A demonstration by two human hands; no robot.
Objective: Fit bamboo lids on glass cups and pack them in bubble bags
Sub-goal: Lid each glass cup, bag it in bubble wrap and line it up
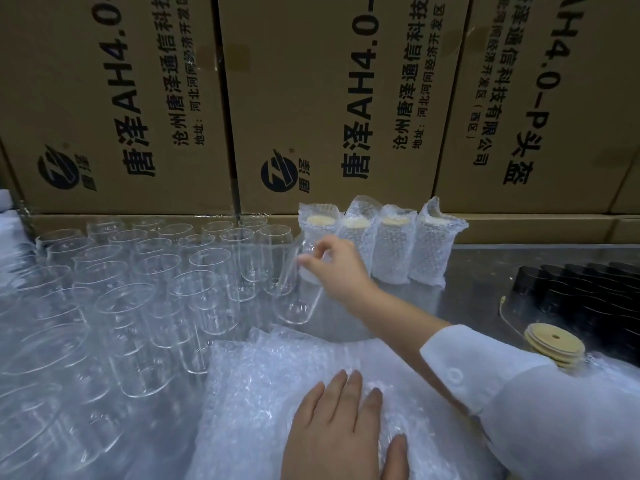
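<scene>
Several empty glass cups [145, 271] stand in rows on the left of the metal table. My right hand [334, 268] reaches forward and pinches the rim of the rightmost glass cup [294, 289], which looks slightly tilted. My left hand [341, 427] lies flat, fingers straight, on a pile of bubble bags [263, 382] at the near edge. Several packed cups in bubble bags [394, 247] stand upright at the back, bamboo lids showing in their open tops. A small stack of bamboo lids [554, 344] sits at the right, beside my sleeve.
Large printed cardboard boxes [311, 98] form a wall right behind the table. A block of black ribbed items [595, 292] fills the right side. A bare strip of metal table [485, 271] shows between the packed cups and the black items.
</scene>
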